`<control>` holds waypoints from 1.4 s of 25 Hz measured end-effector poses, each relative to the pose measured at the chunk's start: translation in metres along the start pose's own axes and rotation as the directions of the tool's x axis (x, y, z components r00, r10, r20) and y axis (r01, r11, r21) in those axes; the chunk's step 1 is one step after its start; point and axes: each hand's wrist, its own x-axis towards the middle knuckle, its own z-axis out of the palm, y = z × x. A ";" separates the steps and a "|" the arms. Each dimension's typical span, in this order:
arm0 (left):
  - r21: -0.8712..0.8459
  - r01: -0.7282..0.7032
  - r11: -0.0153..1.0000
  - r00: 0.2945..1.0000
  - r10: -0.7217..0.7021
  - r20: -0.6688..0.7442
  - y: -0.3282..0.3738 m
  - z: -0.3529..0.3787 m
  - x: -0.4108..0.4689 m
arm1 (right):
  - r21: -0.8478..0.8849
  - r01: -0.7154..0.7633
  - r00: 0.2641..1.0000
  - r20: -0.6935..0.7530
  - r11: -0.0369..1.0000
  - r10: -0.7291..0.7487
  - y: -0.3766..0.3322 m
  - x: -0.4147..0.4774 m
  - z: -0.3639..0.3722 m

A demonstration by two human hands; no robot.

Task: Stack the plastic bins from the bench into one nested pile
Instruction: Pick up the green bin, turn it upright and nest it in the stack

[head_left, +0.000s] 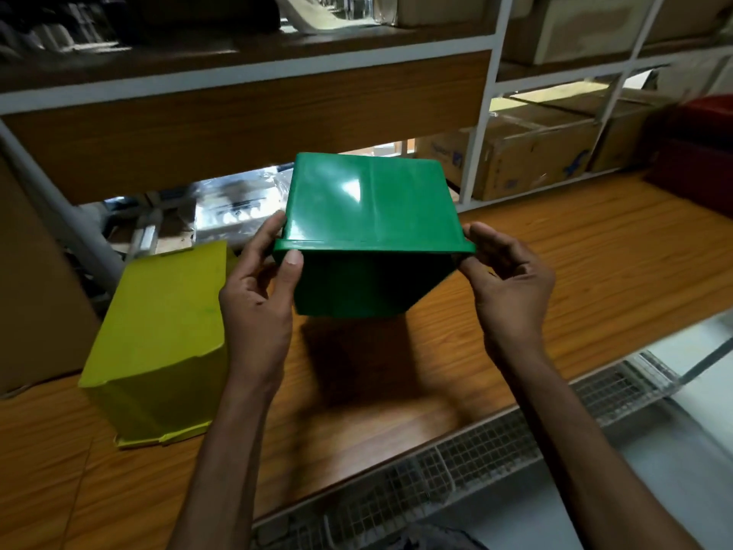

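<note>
Holding green bin (pixel 373 200) aloft: left hand (pixel 254 303), right hand (pixel 511 287) pinch rim.

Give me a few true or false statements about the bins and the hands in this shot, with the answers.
1. Both the left hand and the right hand grip the green bin at its rim. True.
2. The green bin rests on the wooden bench. False: it is held up above the bench, with its shadow below it.
3. The yellow bin lies on the bench to the left of the green bin. True.
4. The green bin is already nested in the yellow bin. False: the two are apart.
5. The shelf behind the bench holds only red bins. False: cardboard boxes sit there.
</note>
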 end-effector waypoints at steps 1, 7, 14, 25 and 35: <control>0.053 -0.038 0.998 0.999 0.038 0.008 0.003 0.001 0.000 | 0.005 0.036 0.998 -0.048 0.999 -0.035 -0.003 0.003 0.001; 0.206 0.109 0.973 0.992 -0.094 -0.081 -0.048 0.006 -0.025 | 0.094 0.014 0.984 -0.178 0.995 0.003 -0.005 0.024 -0.005; 0.284 0.189 0.940 0.973 -0.141 -0.181 -0.075 0.009 -0.039 | 0.090 -0.179 0.984 0.028 0.980 0.178 0.008 0.027 -0.015; 0.298 0.332 0.895 0.936 -0.352 0.015 -0.099 -0.016 -0.041 | -0.165 -0.341 0.909 0.192 0.926 0.369 0.078 -0.049 -0.041; 0.104 0.706 0.701 0.676 -0.710 0.197 -0.056 -0.010 -0.006 | 0.032 -0.865 0.481 0.339 0.501 0.809 0.038 0.013 -0.051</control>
